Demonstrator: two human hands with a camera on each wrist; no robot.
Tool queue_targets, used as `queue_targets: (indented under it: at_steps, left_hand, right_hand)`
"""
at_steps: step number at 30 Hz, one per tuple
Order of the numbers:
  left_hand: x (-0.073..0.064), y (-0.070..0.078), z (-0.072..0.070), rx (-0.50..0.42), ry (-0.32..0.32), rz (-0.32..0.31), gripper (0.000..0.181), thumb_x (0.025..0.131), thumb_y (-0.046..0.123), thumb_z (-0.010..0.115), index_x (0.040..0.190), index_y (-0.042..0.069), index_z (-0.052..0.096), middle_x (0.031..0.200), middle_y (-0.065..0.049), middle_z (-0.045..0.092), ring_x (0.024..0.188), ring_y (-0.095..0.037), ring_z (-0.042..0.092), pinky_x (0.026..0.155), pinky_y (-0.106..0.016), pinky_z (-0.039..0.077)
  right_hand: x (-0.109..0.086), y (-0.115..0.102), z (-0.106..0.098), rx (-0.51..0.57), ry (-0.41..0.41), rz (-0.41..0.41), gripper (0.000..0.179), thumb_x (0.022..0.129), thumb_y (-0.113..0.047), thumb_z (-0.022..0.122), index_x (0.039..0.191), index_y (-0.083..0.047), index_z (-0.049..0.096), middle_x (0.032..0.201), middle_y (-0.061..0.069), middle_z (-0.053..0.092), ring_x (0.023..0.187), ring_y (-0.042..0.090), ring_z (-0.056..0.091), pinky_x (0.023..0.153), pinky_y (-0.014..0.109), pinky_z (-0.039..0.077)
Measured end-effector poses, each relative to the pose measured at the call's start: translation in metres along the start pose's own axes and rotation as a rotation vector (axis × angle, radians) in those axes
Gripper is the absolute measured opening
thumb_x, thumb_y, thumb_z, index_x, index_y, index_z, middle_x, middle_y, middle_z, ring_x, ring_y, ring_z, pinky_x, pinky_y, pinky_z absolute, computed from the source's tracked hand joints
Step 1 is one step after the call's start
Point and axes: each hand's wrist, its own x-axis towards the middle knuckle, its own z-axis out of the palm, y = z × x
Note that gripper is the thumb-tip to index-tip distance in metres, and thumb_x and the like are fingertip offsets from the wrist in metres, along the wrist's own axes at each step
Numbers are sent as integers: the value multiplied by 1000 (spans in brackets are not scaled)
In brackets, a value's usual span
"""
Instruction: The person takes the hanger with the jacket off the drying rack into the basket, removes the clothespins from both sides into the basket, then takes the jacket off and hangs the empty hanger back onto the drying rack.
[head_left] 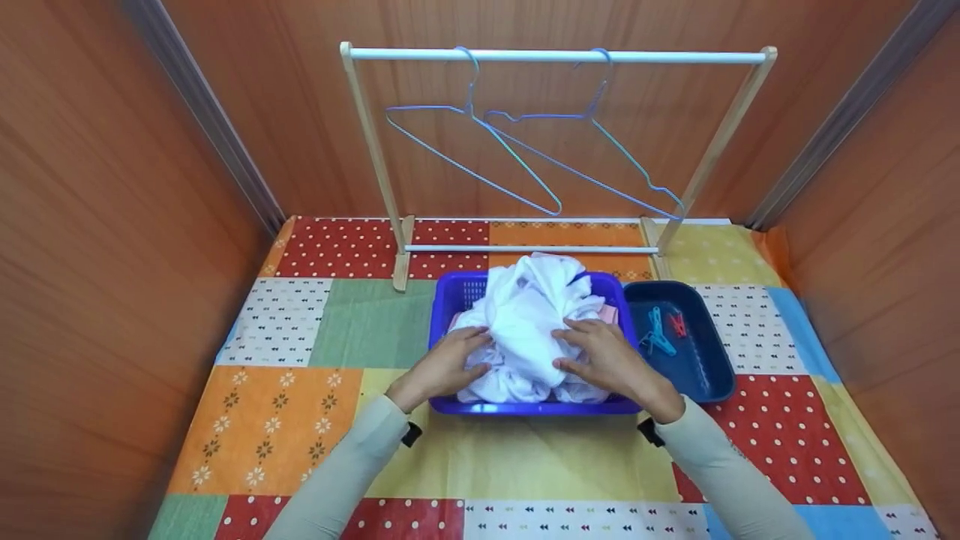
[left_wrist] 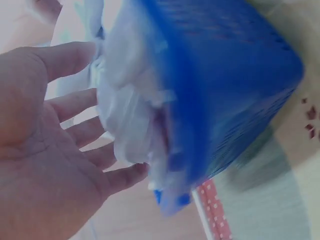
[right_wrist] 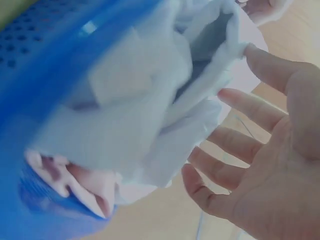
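A heap of white cloth (head_left: 529,322) fills a blue-purple plastic basket (head_left: 525,409) with perforated sides. My left hand (head_left: 448,361) is at the left side of the heap, fingers spread and fingertips touching the fabric. From the other side my right hand (head_left: 606,356) reaches in, its spread fingers at the cloth too. Both wrist views show the fingers fairly straight, with the white cloth (left_wrist: 125,100) just past the left fingertips. A pink piece of cloth (right_wrist: 87,185) peeks out at the basket's edge in the right wrist view.
Behind the basket stands a rack with a white top bar (head_left: 540,55), where a left hanger (head_left: 472,161) and a right hanger (head_left: 592,165) hang. A dark blue tray (head_left: 697,375) on the right holds a turquoise clothespin (head_left: 658,330) and a red clothespin (head_left: 677,324). Wooden panels enclose the patchwork cloth.
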Motion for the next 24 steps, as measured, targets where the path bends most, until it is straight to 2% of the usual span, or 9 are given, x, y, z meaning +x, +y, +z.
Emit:
queue_targets:
  at_steps: [5,10,12,16,19,22,24]
  left_hand:
    - [5,-1,-18,-61,117,5,45,96,22,62,136,4,56,143,-16,54,136,-35,47,115,-50,35]
    - [18,-3,-34,-128,229,26,39,96,19,62,131,2,59,136,-16,60,130,-33,53,111,-49,40]
    - [25,-4,-40,-159,243,3,39,97,19,61,132,4,59,136,-14,60,130,-31,54,110,-47,41]
    - [43,-10,-49,-231,262,-18,38,98,19,59,134,6,58,135,-13,61,129,-31,54,110,-47,42]
    - [59,-15,-54,-276,273,1,38,98,18,58,135,8,58,136,-13,61,127,-32,56,108,-47,44]
    - [74,-20,-57,-277,267,15,37,99,18,58,136,12,59,137,-11,61,128,-32,57,108,-47,44]
    - [83,-21,-58,-256,245,8,38,99,20,57,137,15,58,139,-9,60,130,-29,55,109,-47,43]
  right_hand:
    - [4,3,-19,42,91,6,47,94,-45,62,131,-16,64,138,12,61,132,34,53,110,60,36]
    - [18,12,-37,100,226,-12,37,97,-35,61,122,-8,69,127,14,67,122,34,61,104,55,45]
    - [26,17,-43,123,256,-6,34,97,-31,62,120,-7,69,124,14,69,119,34,63,101,53,48]
    - [44,31,-52,153,243,23,34,96,-30,63,121,-8,68,125,14,68,118,34,63,100,52,49]
    - [63,45,-52,161,221,-15,35,95,-30,65,122,-8,67,126,14,67,118,34,62,101,52,49]
    - [81,59,-48,153,209,-73,35,93,-27,67,122,-8,67,126,13,66,119,34,61,103,51,47]
    - [91,67,-46,147,191,-85,36,93,-26,68,123,-7,66,127,14,65,121,35,59,104,52,45]
